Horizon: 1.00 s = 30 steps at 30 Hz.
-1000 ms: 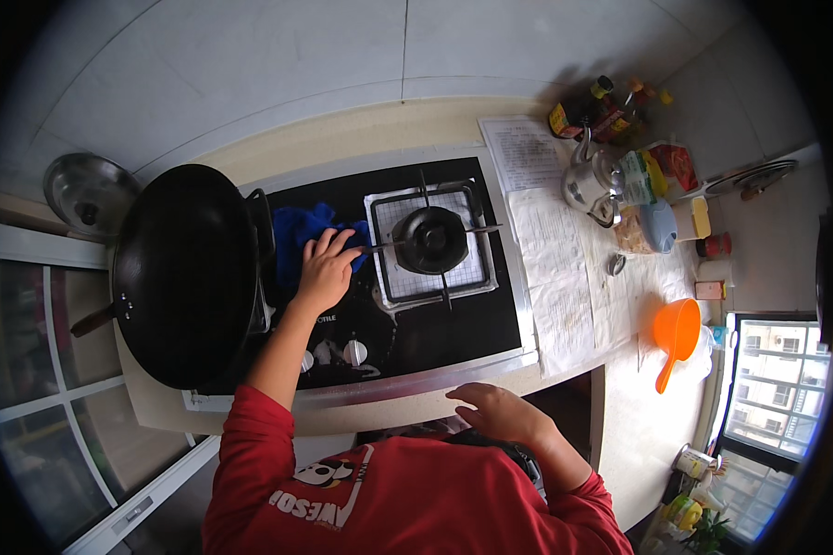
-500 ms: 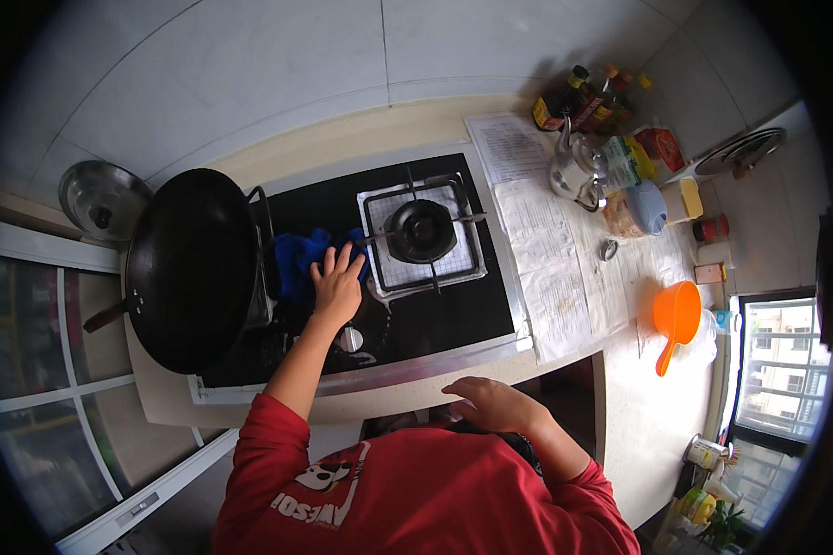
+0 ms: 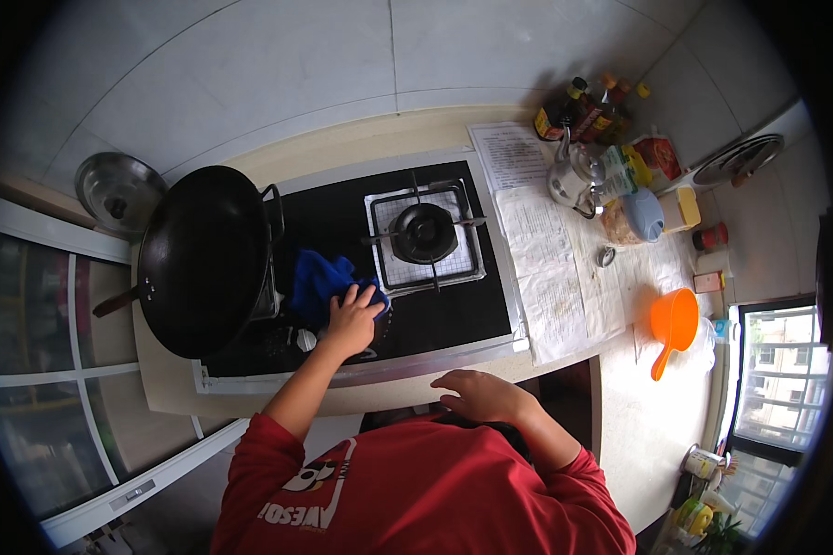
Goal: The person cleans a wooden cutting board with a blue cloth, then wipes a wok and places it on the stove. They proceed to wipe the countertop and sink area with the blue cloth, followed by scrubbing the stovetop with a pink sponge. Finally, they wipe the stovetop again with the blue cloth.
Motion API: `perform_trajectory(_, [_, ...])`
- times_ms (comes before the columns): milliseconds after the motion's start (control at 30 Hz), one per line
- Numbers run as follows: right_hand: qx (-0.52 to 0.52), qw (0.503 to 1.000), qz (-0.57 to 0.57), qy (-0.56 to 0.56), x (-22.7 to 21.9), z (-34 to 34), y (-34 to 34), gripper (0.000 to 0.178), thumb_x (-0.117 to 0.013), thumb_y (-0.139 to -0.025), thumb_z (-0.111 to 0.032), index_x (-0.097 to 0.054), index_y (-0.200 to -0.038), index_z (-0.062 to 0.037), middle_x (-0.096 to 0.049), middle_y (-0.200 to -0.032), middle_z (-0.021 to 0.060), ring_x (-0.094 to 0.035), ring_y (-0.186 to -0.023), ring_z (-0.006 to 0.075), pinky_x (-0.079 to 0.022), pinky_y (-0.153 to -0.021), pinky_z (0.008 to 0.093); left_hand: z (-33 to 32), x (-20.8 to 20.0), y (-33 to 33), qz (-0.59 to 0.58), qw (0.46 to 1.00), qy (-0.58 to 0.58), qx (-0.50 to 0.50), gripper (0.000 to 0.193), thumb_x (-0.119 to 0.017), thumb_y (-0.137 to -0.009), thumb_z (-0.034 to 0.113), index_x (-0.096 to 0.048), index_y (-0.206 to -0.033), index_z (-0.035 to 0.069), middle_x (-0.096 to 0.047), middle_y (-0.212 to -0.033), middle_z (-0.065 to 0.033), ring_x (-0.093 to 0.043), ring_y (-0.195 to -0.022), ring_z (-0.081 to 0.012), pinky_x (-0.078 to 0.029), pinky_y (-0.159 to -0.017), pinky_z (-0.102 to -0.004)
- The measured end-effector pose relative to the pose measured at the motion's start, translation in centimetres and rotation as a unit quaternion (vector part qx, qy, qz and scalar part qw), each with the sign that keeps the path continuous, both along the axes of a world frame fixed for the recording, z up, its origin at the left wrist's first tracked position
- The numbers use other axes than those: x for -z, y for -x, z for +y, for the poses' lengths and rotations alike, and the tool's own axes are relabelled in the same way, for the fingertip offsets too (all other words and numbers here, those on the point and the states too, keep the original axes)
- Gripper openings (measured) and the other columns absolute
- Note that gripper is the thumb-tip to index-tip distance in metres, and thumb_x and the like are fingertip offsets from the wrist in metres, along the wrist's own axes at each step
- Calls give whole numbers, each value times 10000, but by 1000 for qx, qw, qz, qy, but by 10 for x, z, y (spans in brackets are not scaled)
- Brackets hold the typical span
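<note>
My left hand (image 3: pixel 352 323) presses a crumpled blue cloth (image 3: pixel 322 281) onto the black glass gas hob (image 3: pixel 435 326), its fingers spread over the cloth's near right edge. Just left of my wrist is a hob control knob (image 3: pixel 306 340). Wet streaks show on the glass around this hand. The bare right burner (image 3: pixel 424 233), with its pan support, sits beyond my fingertips to the right. My right hand (image 3: pixel 483 396) hovers by the counter's front edge, holding nothing, fingers loosely extended.
A large black wok (image 3: pixel 202 264) covers the hob's left side, with a metal lid (image 3: pixel 120 191) behind it. Right of the hob, paper sheets (image 3: pixel 551 277) line the counter. A kettle (image 3: pixel 576 178), several bottles (image 3: pixel 583 111) and an orange ladle-like scoop (image 3: pixel 675 319) stand there.
My left hand has moved toward me and slightly right, drawing the blue cloth along. A knob left of the wrist now shows, while the one on its right is covered. My right hand barely shifted.
</note>
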State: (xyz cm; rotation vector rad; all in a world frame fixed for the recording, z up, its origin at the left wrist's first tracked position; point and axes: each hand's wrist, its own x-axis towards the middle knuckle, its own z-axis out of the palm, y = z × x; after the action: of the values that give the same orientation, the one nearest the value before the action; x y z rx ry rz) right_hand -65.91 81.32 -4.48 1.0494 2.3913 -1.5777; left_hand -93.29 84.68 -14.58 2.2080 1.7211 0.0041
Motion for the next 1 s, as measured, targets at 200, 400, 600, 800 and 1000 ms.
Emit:
perform_trajectory(200, [-21, 1000, -4, -13, 16, 13, 15, 336, -529, -859, -202, -555, -1153, -42, -582, -1116, 175, -548, -1048, 338, -435, -910, 407, -21, 0, -20, 14, 1000, -5, 5, 385, -545, -787, 96, -579, -1169, 126, -432, -1354, -91, -346, -1268, -311, -257, -979, -591])
perform_trajectory(400, [-44, 999, 24, -10, 24, 27, 26, 320, -520, -864, -190, -562, -1152, -56, -578, -1129, 177, -541, -1059, 344, -433, -913, 406, -23, -8, -31, -145, 986, -75, -19, 268, -558, -760, 47, -657, -998, 119, -589, -1163, -47, -481, -1172, -259, -212, -1031, -577])
perform_trajectory(600, [-24, 999, -22, 23, 24, 20, 14, 337, -512, -871, -211, -556, -1165, -53, -573, -1142, 181, -539, -1065, 345, -427, -923, 408, 8, 8, -4, -29, 948, -147, -280, 501, -650, -757, 268, -522, -1135, -35, -492, -1208, -141, -441, -1118, -333, -377, -904, -460])
perform_trajectory(800, [-25, 998, -45, 36, 27, 15, 7, 350, -509, -883, -222, -540, -1191, -57, -557, -1184, 166, -524, -1093, 328, -417, -938, 392, 19, 28, -16, -11, 981, -131, -143, 475, -619, -777, 225, -522, -1167, -28, -401, -1316, -134, -338, -1231, -328, -285, -1008, -544])
perform_trajectory(1000, [-25, 999, -38, 23, 34, 11, 0, 342, -512, -880, -221, -546, -1179, -57, -562, -1170, 172, -532, -1079, 332, -424, -929, 399, -7, 17, -19, -17, 990, -106, -88, 410, -637, -761, 197, -564, -1104, -15, -454, -1270, -116, -393, -1182, -323, -354, -952, -517])
